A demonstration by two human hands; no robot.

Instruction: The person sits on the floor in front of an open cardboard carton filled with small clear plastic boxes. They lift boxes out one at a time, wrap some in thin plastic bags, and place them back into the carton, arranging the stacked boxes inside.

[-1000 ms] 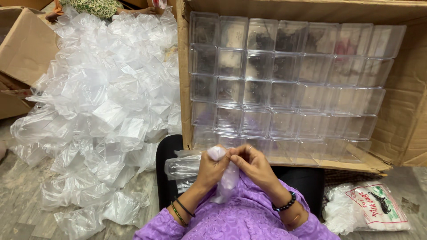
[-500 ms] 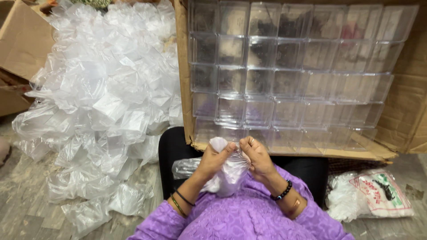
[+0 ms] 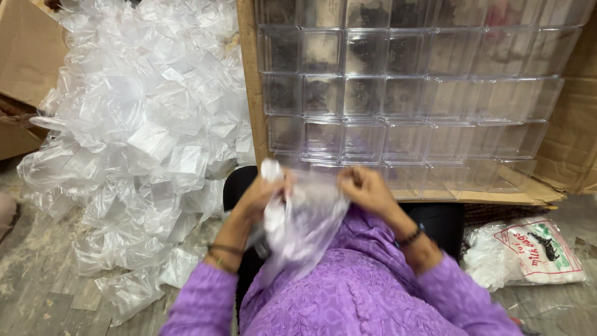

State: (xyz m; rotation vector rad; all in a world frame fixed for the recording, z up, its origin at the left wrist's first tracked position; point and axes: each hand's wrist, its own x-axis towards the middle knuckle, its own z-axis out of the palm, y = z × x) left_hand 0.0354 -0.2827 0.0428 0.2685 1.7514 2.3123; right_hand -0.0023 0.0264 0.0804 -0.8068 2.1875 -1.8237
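Both my hands grip the top edge of a clear plastic bag [image 3: 303, 230] and hold it spread between them, in front of my chest. My left hand [image 3: 262, 194] pinches the bag's left corner; my right hand [image 3: 367, 188] pinches the right corner. The bag hangs down over my purple sleeves and lap. Just beyond my hands a big cardboard box [image 3: 247, 81] lies open, packed with rows of clear square plastic containers [image 3: 404, 93].
A large heap of crumpled clear plastic bags [image 3: 143, 130] covers the floor at the left. More cardboard boxes [image 3: 25, 56] stand at the far left. A white printed bag [image 3: 528, 252] lies on the floor at the right. A black stool [image 3: 236, 183] is under me.
My hands have moved apart and pulled the small bunched bag open, so it now hangs wide between them. The camera has come closer to the box.
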